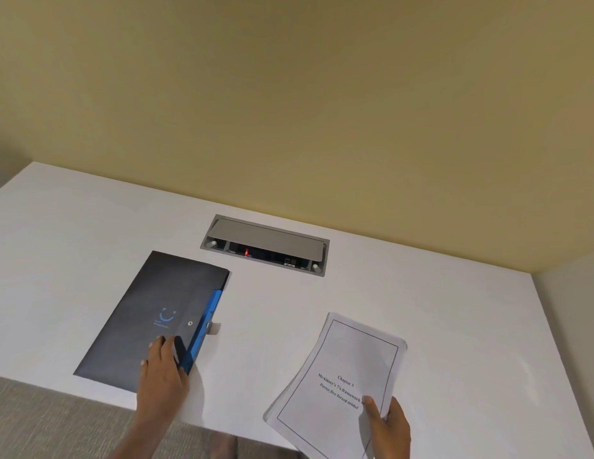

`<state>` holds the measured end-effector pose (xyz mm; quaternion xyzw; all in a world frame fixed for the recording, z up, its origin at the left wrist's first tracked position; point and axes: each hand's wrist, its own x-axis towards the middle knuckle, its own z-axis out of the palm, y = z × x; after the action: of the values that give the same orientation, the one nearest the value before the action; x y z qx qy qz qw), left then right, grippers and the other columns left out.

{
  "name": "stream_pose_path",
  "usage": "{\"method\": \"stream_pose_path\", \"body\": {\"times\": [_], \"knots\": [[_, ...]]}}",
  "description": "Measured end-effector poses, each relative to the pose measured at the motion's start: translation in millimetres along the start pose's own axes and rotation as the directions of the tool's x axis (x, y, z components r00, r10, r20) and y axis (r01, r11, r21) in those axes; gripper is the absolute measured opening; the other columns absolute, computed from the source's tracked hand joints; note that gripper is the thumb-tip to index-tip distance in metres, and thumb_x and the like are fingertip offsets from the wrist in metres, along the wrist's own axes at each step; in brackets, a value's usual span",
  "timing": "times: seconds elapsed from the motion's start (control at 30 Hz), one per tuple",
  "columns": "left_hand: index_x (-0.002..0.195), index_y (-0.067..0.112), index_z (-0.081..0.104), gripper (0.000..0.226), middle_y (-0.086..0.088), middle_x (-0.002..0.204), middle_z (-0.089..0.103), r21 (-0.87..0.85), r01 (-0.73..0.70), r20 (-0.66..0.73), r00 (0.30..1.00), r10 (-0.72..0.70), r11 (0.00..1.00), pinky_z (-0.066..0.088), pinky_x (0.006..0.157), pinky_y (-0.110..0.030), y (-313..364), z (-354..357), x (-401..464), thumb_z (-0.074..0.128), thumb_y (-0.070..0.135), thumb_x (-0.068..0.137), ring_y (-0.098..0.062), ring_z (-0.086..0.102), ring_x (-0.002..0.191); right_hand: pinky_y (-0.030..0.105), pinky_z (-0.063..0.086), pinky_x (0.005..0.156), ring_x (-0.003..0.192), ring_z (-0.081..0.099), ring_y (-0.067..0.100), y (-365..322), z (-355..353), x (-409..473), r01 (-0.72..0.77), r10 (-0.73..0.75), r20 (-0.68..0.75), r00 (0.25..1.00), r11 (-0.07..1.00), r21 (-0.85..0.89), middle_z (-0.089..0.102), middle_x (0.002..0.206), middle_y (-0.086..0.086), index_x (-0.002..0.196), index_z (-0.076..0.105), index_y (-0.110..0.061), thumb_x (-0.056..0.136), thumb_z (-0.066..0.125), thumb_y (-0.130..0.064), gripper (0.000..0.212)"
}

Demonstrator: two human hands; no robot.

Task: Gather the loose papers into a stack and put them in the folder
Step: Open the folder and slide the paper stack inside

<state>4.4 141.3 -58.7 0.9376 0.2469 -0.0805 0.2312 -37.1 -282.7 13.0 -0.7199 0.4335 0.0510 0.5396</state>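
A dark grey folder (146,313) with a blue inner edge and a snap button lies on the white table, left of centre. My left hand (163,369) rests on the folder's near right corner, fingers on the flap by the blue edge. To the right, my right hand (386,422) grips the lower right corner of a stack of white printed papers (348,369), thumb on top. The top sheet has a border and a chapter heading. The stack is raised slightly off the table and tilted, apart from the folder.
A grey recessed socket box (266,245) with its lid up sits in the table (438,309) behind the folder. A yellow wall rises behind the table. The table's near edge runs below the folder, with grey carpet (40,419) beneath.
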Motion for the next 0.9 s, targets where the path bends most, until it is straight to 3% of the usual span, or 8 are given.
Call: {"method": "stream_pose_path", "body": {"times": [0.27,0.37,0.4,0.47,0.57,0.67,0.8,0.9], "knots": [[0.162,0.015,0.027,0.064,-0.015,0.165,0.039,0.033,-0.021,0.018,1.0,0.02,0.999,0.055,0.101,-0.058,11.6,-13.5,-0.4,0.043,0.002,0.102,-0.041,0.049,0.144,0.029,0.05,0.068,0.074,0.07,0.023,-2.5,5.8,6.9,0.044,-0.044,-0.004,0.999,0.999,0.031,0.08,0.072,0.001,0.093,0.08,-0.019,0.093,0.081,-0.006,0.014],[0.16,0.01,0.035,0.079,-0.017,0.129,0.07,0.028,-0.116,-0.021,0.993,0.116,0.993,0.061,0.065,-0.043,13.2,-18.8,0.4,0.06,-0.012,0.089,-0.036,0.075,0.089,0.031,0.051,0.066,0.067,0.069,0.025,-13.3,5.9,6.7,0.062,-0.065,0.05,0.997,0.996,0.061,0.08,0.071,-0.001,0.098,0.081,-0.021,0.093,0.082,-0.01,0.012],[0.158,0.01,0.038,0.086,-0.01,0.096,0.075,0.036,-0.144,-0.015,0.989,0.145,0.989,0.053,0.048,-0.034,16.6,-21.4,-0.9,0.067,-0.016,0.082,-0.024,0.065,0.058,0.031,0.052,0.066,0.065,0.07,0.022,-18.4,5.3,6.2,0.068,-0.073,0.073,0.995,0.995,0.068,0.081,0.072,-0.002,0.099,0.081,-0.022,0.094,0.082,-0.011,0.012],[0.159,0.013,0.036,0.09,0.001,0.062,0.059,0.036,-0.231,-0.016,0.973,0.232,0.972,0.038,0.038,-0.023,29.3,-27.5,-3.1,0.071,-0.015,0.08,-0.01,0.042,0.04,0.031,0.053,0.068,0.063,0.075,0.008,-30.7,3.1,3.5,0.091,-0.101,0.129,0.986,0.993,0.081,0.084,0.078,-0.004,0.102,0.081,-0.027,0.095,0.08,-0.013,0.015],[0.163,0.024,0.025,0.077,-0.009,0.1,0.078,-0.037,-0.203,0.042,0.978,0.205,0.978,0.059,0.065,-0.033,52.1,-36.7,-10.1,0.055,-0.001,0.097,-0.019,0.07,0.064,0.026,0.056,0.075,0.08,0.08,0.001,-54.6,-2.1,-3.0,0.136,-0.153,0.252,0.956,0.987,0.086,0.087,0.095,-0.008,0.108,0.081,-0.031,0.098,0.077,-0.015,0.019],[0.164,0.029,0.02,0.075,-0.003,0.128,0.075,-0.153,-0.191,0.091,0.974,0.206,0.97,0.057,0.073,-0.024,77.6,-41.6,-28.6,0.049,0.001,0.101,-0.013,0.071,0.067,0.017,0.06,0.071,0.093,0.082,0.008,-81.2,-7.5,-8.7,0.176,-0.191,0.385,0.903,0.982,0.074,0.087,0.102,-0.009,0.107,0.082,-0.034,0.1,0.076,-0.02,0.017],[0.163,0.033,0.018,0.074,0.0,0.141,0.069,-0.262,-0.174,0.144,0.965,0.217,0.949,0.055,0.066,-0.011,102.8,-41.1,-47.4,0.049,0.003,0.103,-0.013,0.074,0.071,0.027,0.049,0.073,0.07,0.059,0.015,-111.4,-13.8,-10.5,0.226,-0.21,0.495,0.843,0.974,0.028,0.079,0.086,0.013,0.106,0.08,-0.031,0.101,0.072,-0.029,0.01],[0.163,0.032,0.02,0.075,0.0,0.146,0.064,-0.336,-0.199,0.153,0.953,0.262,0.921,0.058,0.086,-0.017,123.0,-40.1,-64.9,0.05,0.0,0.102,-0.02,0.078,0.096,0.02,0.051,0.07,0.064,0.065,0.001,-129.1,-15.4,-4.6,0.235,-0.193,0.501,0.844,0.972,-0.021,0.083,0.089,-0.014,0.098,0.078,-0.032,0.099,0.073,-0.032,0.006]]}}
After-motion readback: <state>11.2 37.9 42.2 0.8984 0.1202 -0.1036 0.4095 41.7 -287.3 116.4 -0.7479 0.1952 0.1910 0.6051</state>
